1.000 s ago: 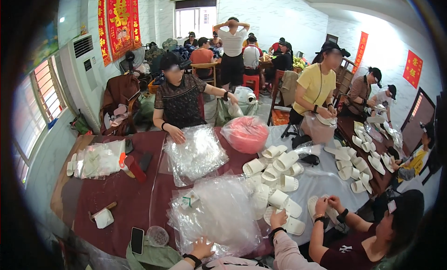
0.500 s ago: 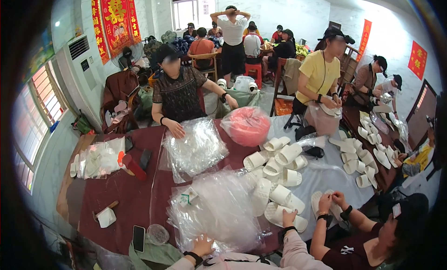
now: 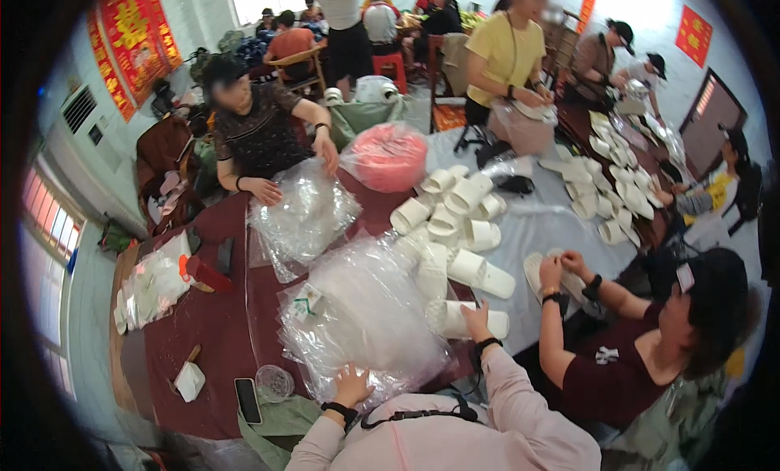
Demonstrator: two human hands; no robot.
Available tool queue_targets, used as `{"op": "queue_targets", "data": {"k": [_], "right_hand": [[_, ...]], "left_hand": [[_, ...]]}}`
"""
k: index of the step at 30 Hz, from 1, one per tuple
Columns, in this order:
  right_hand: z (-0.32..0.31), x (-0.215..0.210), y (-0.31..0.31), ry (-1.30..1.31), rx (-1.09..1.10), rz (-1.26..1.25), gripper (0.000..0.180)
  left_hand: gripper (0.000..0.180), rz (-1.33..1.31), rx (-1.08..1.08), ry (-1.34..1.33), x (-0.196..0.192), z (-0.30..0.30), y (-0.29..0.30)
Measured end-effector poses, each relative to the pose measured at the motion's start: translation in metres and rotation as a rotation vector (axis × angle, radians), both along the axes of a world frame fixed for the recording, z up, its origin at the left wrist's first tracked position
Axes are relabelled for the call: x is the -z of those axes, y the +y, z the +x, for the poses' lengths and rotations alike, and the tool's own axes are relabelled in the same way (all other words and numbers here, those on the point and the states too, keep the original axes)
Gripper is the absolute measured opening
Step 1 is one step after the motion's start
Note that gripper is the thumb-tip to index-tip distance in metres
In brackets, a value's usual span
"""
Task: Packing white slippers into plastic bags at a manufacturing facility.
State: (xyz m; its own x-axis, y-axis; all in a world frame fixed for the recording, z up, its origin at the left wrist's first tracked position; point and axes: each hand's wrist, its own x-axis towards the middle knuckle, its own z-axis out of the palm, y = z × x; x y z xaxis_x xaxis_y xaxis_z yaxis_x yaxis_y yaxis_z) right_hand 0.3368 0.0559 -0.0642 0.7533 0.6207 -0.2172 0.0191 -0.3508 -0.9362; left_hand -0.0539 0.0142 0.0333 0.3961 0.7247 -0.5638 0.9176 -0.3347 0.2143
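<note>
My left hand (image 3: pixel 353 384) lies with fingers spread on the near edge of a stack of clear plastic bags (image 3: pixel 357 308). My right hand (image 3: pixel 478 318) is closed around the near side of a white slipper (image 3: pixel 447 315), just right of the bags; the fingers partly cover it. Another white slipper (image 3: pixel 485 276) lies just beyond, and one more slipper (image 3: pixel 432 272) points away from me beside the stack. Farther back is a heap of white slippers (image 3: pixel 467 196).
Left of the bags are a phone (image 3: pixel 248 401), a clear round tub (image 3: pixel 274 383) and a wooden-handled tool (image 3: pixel 190 379). Across the table a person (image 3: pixel 252 117) handles more clear bags (image 3: pixel 305 211) beside a pink bundle (image 3: pixel 390 157). At my right a co-worker (image 3: pixel 621 349) handles slippers.
The view has tilted down and turned right, so the scene sits higher and farther left. Both my hands stay on the same things. The person across has brought a hand onto the bags.
</note>
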Motion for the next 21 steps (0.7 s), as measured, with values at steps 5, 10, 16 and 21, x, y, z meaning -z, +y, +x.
{"op": "queue_targets", "data": {"k": [5,10,16,21], "right_hand": [[-0.038,-0.024,0.011,0.110,-0.017,-0.016,0.080],[0.004,-0.006,0.013,0.000,0.040,-0.006,0.078],[0.001,-0.041,0.046,0.084,-0.230,-0.080,0.065],[-0.011,-0.084,0.064,0.289,-0.292,-0.124,0.052]], "left_hand": [[0.058,0.021,-0.085,0.025,-0.001,-0.020,-0.008],[0.060,0.032,-0.056,-0.011,0.008,-0.007,-0.004],[0.060,0.029,-0.038,0.043,0.011,-0.020,-0.009],[0.060,0.000,-0.083,0.094,0.010,-0.023,-0.013]]}}
